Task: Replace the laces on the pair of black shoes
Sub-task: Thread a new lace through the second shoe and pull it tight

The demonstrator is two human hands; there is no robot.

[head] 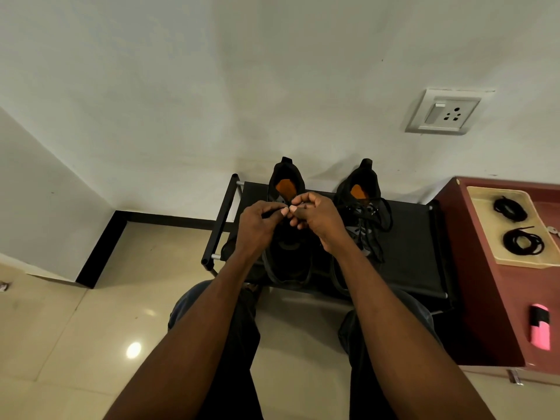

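**Working the lace at the top of the left shoe**

I start at the left of the view: my left hand (257, 221) is over the left shoe (288, 237), fingers curled, thumb and forefinger pinching what looks like a thin black lace (274, 214) near the shoe's top eyelets. My right hand (315, 218) meets it almost fingertip to fingertip, also curled and pinching at the same spot; the strand between them is too thin and dark for me to trace fully. Both shoes stand side by side on a low black rack (412, 253) against the wall, openings with orange insoles facing away from me.

I judge this to be the early stage: loosening or pulling the old lace out of the left shoe. The right shoe (362, 213) is fully laced, its loose ends draped over the sides. The next move, as I read it, calls for drawing the lace free of each eyelet pair without snagging, one hand steadying the shoe.

Further right, two coiled black laces (522, 242) lie apart on a cream tray (485, 237) atop a maroon cabinet (485, 313), presumably the replacements, untouched. A pink and black object (541, 327) lies nearer me.

Writing: faint pale marks show on the right shoe's tongue, but I cannot read them. No brand is legible anywhere.
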